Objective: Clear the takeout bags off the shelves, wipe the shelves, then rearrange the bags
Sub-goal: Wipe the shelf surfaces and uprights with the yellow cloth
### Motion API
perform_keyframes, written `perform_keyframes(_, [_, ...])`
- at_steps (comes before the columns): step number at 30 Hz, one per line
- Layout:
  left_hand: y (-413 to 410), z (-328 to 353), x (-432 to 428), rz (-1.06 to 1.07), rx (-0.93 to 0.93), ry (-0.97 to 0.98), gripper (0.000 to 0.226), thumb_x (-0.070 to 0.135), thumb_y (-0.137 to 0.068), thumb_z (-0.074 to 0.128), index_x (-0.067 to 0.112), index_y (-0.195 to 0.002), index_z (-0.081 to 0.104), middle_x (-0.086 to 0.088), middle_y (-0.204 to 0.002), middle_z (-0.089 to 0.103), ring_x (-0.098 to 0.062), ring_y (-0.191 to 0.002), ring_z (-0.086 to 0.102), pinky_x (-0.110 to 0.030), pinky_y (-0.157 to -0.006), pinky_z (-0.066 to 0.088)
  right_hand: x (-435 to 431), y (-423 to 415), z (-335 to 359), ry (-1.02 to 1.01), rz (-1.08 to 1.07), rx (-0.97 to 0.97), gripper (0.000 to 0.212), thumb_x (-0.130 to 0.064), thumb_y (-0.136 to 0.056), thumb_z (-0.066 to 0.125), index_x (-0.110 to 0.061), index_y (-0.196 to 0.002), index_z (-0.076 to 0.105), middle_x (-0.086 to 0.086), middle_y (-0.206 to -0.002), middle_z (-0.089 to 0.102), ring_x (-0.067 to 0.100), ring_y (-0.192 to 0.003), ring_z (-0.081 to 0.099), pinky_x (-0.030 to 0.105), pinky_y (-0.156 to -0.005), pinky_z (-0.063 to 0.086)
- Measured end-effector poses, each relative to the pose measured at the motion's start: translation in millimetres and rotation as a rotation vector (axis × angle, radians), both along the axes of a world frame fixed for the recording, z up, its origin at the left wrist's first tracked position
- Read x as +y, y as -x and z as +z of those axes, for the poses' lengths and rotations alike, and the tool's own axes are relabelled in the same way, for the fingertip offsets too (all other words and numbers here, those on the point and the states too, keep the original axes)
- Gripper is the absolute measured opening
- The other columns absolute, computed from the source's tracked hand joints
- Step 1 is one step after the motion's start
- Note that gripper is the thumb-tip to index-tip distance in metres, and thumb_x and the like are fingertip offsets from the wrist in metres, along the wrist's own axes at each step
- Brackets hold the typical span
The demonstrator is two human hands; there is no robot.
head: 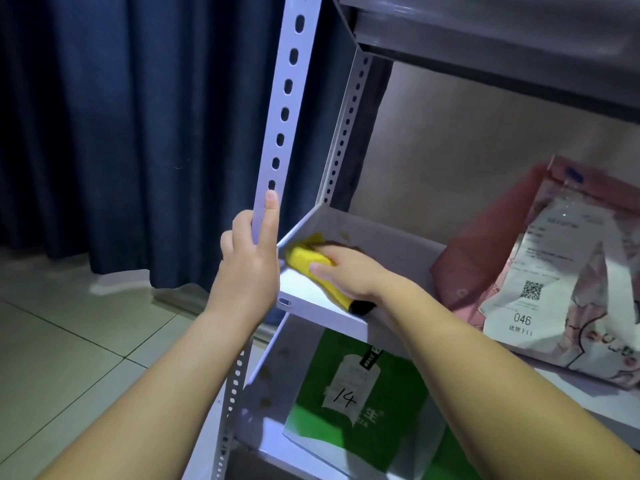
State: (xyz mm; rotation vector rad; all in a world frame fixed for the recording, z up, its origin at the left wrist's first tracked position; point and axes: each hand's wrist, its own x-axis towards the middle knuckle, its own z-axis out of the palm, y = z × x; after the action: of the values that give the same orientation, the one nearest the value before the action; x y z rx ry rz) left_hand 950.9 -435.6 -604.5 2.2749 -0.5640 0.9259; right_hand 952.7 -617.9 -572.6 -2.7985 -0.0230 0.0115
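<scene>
My right hand [349, 275] grips a yellow sponge [311, 263] with a dark underside and presses it onto the left end of the grey middle shelf [391, 240]. My left hand [251, 261] holds the perforated white front post [280, 109], index finger stretched up along it. A pink takeout bag [540, 271] with a receipt marked 046 lies tilted on the same shelf to the right. A green takeout bag [349, 400] labelled 14 lies on the shelf below.
A dark blue curtain [121, 133] hangs to the left of the rack. Pale floor tiles [69, 358] lie at lower left. An upper shelf [485, 26] overhangs at top right, with a beige wall behind.
</scene>
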Motion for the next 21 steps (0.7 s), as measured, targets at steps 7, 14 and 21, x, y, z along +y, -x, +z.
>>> perform_keyframes(7, [-0.4, 0.3, 3.3, -0.042, -0.005, -0.005, 0.084, -0.003, -0.082, 0.062, 0.010, -0.148, 0.013, -0.023, -0.123, 0.042, -0.022, -0.085, 0.029, -0.030, -0.057, 0.030, -17.1, 13.1, 1.7, 0.010, 0.108, -0.011, 0.044, -0.043, -0.098, 0.037, -0.035, -0.141, 0.036, -0.007, -0.145, 0.041, 0.016, -0.127, 0.041, 0.026, -0.099, 0.028])
perform_keyframes(14, [2.0, 0.3, 9.4, -0.061, 0.023, -0.046, 0.080, 0.004, -0.087, 0.057, 0.015, -0.149, 0.007, -0.016, -0.127, 0.039, -0.024, -0.095, 0.039, -0.029, -0.063, 0.033, 1.5, -21.5, 6.4, 0.258, -0.226, -0.005, 0.043, -0.043, -0.099, 0.029, -0.042, -0.142, 0.027, -0.005, -0.152, 0.026, 0.030, -0.131, 0.033, 0.045, -0.107, 0.029])
perform_keyframes(21, [4.5, 1.9, 10.1, -0.092, 0.031, -0.021, 0.076, 0.001, -0.086, 0.057, 0.012, -0.148, 0.014, -0.019, -0.127, 0.041, -0.031, -0.096, 0.043, -0.032, -0.065, 0.035, -25.4, 42.9, -2.4, 0.084, 0.202, -0.094, 0.043, -0.037, -0.097, 0.044, -0.033, -0.140, 0.039, -0.006, -0.145, 0.040, 0.014, -0.126, 0.040, 0.027, -0.102, 0.029])
